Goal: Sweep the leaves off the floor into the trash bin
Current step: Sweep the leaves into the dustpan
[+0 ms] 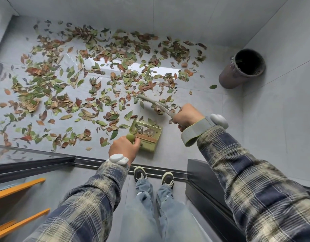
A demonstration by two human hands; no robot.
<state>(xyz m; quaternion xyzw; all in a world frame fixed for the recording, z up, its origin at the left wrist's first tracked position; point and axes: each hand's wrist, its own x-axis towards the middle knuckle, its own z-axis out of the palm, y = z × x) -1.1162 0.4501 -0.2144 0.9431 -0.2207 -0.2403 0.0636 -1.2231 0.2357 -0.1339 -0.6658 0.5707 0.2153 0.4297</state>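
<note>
My left hand (pixel 123 146) sits low, near the middle of my view, back of the hand up, fingers curled round the dustpan handle (pixel 131 137). My right hand (pixel 186 117) is farther forward and off to the right, closed in a fist round the broom handle (pixel 165 109), knuckles up. Both arms reach forward and down in plaid sleeves (pixel 91 198). I see a white unit (pixel 117 158) on the left wrist, another on the right, where a grey strap (pixel 194 132) wraps round.
</note>
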